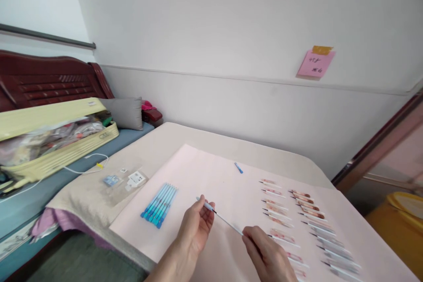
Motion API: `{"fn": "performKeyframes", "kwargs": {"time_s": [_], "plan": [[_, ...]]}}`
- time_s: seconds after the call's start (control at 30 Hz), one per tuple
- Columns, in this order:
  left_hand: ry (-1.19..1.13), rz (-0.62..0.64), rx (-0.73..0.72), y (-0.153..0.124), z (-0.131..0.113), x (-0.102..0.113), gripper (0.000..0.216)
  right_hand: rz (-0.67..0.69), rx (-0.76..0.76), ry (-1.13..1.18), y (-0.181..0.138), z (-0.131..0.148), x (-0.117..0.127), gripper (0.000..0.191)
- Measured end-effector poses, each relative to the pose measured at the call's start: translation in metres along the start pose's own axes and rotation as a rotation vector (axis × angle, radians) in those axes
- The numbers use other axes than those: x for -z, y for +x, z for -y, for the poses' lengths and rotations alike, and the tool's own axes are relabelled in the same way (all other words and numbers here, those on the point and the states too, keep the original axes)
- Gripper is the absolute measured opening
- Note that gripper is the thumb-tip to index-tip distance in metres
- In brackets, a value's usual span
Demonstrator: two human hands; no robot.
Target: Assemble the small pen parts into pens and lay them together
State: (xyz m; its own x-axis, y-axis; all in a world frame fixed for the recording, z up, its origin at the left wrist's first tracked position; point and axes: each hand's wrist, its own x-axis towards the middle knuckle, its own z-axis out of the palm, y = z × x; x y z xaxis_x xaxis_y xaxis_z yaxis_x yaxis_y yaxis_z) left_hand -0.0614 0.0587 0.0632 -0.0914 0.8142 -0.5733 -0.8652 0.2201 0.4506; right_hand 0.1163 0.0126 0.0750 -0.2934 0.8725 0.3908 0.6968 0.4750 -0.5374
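My left hand (199, 224) is closed around a pale blue pen barrel (208, 206) between thumb and fingers. In my right hand (266, 253) is a thin white pen refill (229, 223). Its dark tip meets the near end of the barrel; whether it has entered cannot be told. A row of several blue pens (160, 205) lies to the left of my hands. Farther back on the pink sheet is a short blue pen part (238, 167). To the right, several refills and patterned pen parts (277, 218) lie in a column, partly covered by my right hand.
A second column of refills and barrels (317, 231) lies at the far right of the pink sheet (198, 163). Plastic packaging (135, 179) rests at left. Beyond are an open yellow suitcase (66, 152), a grey pillow (124, 112) and a wall note (316, 64).
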Motion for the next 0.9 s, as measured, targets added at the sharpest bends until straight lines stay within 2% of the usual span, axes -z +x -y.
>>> {"fn": "performKeyframes", "kwargs": {"time_s": [0.23,0.47,0.9], "plan": [[0.048,0.036,-0.05,-0.003,0.009,0.001,0.025,-0.073,0.166,-0.123,-0.002,-0.006,-0.002,0.016],[0.052,0.013,-0.036,-0.002,0.014,0.002,0.025,-0.161,0.158,-0.123,-0.001,0.0,-0.003,0.02],[0.11,0.073,-0.067,-0.012,0.018,0.0,0.025,-0.088,0.109,-0.104,-0.002,-0.003,-0.003,0.02]]}}
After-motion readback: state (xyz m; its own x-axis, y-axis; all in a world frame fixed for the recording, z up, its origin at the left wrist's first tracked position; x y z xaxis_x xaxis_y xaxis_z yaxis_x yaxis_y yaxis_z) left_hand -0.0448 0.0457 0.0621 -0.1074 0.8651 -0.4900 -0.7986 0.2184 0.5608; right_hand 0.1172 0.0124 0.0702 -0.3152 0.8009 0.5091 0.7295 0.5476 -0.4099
